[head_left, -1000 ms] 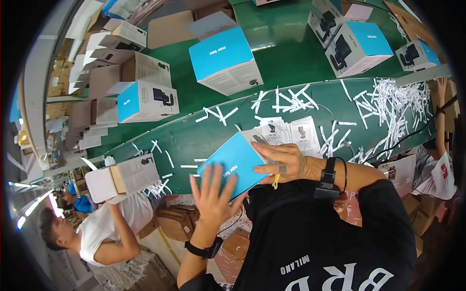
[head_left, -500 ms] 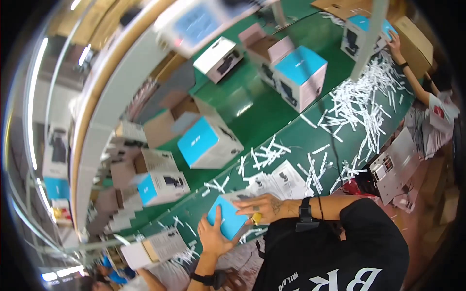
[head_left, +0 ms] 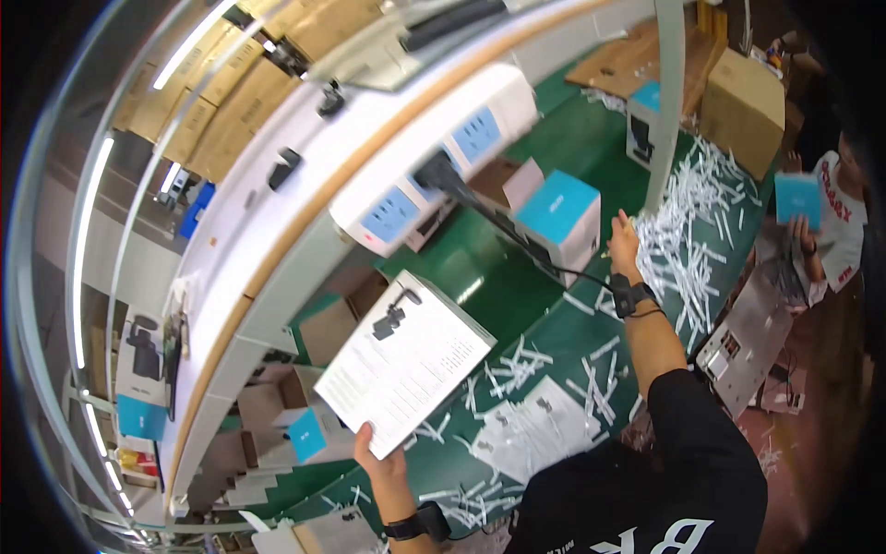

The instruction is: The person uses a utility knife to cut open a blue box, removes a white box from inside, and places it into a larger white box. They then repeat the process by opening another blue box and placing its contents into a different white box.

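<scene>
My left hand (head_left: 384,462) grips the lower corner of a white product box (head_left: 406,360), thumb on its printed face. The box is held tilted above the green table, a picture of a black device toward its top. Farther right, my right hand (head_left: 624,245) is beside a heap of white strips (head_left: 692,217), its fingers drawn together. A yellow covering shows at one fingertip. Whether a strip is between those fingers is too small to tell. Just left of this hand stands a blue-topped box (head_left: 560,212).
Printed white sheets (head_left: 535,429) lie on the green table (head_left: 471,277) near me. A power strip (head_left: 434,175) with a black plug and cable hangs above the table's far side. At the right, another person (head_left: 835,217) holds a blue box beside a brown carton (head_left: 743,111).
Both hands were on the blue side of a box at the table's near edge. My left hand has lifted and turned it; my right has let go and moved far right to the strips.
</scene>
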### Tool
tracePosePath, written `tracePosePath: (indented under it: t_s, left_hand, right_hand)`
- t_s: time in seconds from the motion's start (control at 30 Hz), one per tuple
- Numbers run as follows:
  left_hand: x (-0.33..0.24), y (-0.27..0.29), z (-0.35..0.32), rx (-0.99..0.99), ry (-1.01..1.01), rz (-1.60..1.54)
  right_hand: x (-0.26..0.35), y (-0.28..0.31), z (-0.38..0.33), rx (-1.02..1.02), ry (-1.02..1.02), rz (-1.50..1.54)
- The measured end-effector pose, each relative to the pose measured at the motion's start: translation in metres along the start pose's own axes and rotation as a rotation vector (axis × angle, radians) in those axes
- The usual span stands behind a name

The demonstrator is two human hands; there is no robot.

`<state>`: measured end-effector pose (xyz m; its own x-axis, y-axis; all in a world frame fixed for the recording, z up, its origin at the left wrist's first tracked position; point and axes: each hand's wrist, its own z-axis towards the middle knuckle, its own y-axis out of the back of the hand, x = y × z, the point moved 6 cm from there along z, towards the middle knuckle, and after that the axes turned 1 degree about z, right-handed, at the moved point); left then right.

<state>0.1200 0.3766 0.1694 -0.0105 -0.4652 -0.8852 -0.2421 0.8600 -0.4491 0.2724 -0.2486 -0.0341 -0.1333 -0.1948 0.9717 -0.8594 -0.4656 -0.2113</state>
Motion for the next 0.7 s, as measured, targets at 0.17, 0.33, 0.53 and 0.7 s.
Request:
tracePosePath:
  t_s: [0.17, 0.33, 0.53, 0.7]
  left_hand:
    - [0.037, -0.04, 0.041, 0.086, 0.174, 0.054]
    - [0.041, -0.063, 0.087, 0.14, 0.209, 0.102]
    - [0.027, -0.083, 0.111, 0.22, 0.272, 0.121]
    - [0.068, -0.108, 0.153, 0.119, 0.281, 0.191]
  right_hand:
    - [-0.002, -0.021, 0.035, 0.181, -0.058, -0.151]
    - [-0.035, -0.048, -0.017, 0.366, 0.055, -0.141]
    - [-0.022, -0.06, -0.023, 0.576, -0.086, -0.226]
    - [0.046, -0.088, -0.026, 0.586, 0.239, -0.277]
